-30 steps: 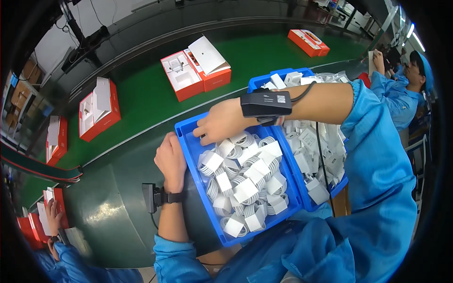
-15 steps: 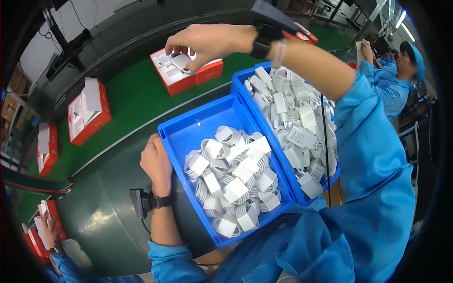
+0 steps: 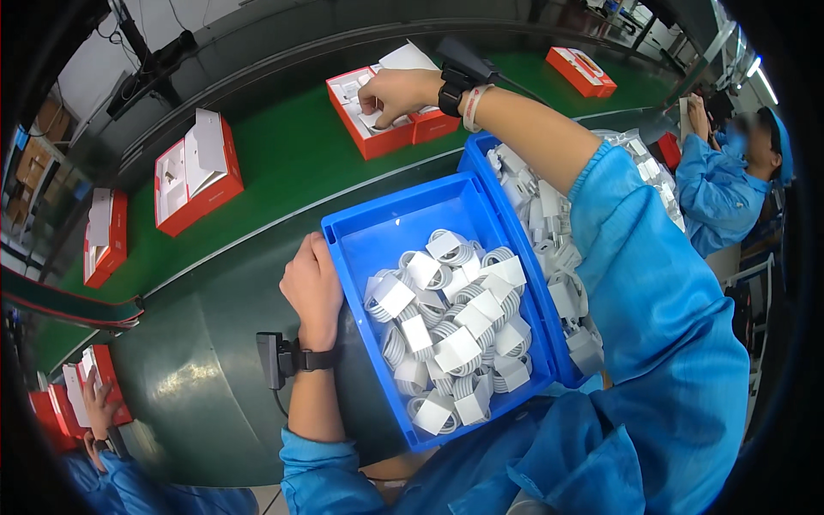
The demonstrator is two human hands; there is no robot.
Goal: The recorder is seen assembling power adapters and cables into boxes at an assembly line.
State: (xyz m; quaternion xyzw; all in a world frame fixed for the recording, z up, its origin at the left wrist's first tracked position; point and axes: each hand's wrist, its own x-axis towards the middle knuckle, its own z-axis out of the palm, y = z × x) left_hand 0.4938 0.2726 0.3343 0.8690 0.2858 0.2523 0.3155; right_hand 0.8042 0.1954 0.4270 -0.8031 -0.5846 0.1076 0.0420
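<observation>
Right hand [image 3: 396, 93] over the open red-and-white box [image 3: 388, 144] on the green belt [image 3: 287, 176]. Box lies directly below the curled fingers, its white inner tray partly covered by them; a white flap [image 3: 408, 56] stands up behind the hand. Something pale shows under the fingertips — cannot tell whether the fingers are clamped on it or merely touching.

Left hand [image 3: 313, 283] at the outer left wall of the near blue bin [image 3: 386, 225], fingers bent, thumb side by the rim; whether it grips the rim, cannot tell.

Counts: two blue bins side by side. The near one holds coiled pale cables [image 3: 457, 350] in white paper bands, heaped toward the person, too overlapped for a sure count. The far bin [image 3: 478, 156] holds white power adapters [image 3: 566, 296], partly behind the right arm, likewise uncounted. Four red boxes along the belt: the one under the right hand, two to its left [image 3: 215, 190] [image 3: 106, 256], one well off to the right [image 3: 582, 73]. Two co-workers — one far right [image 3: 721, 193], one lower left, a hand [image 3: 100, 409] on red-and-white packaging.
</observation>
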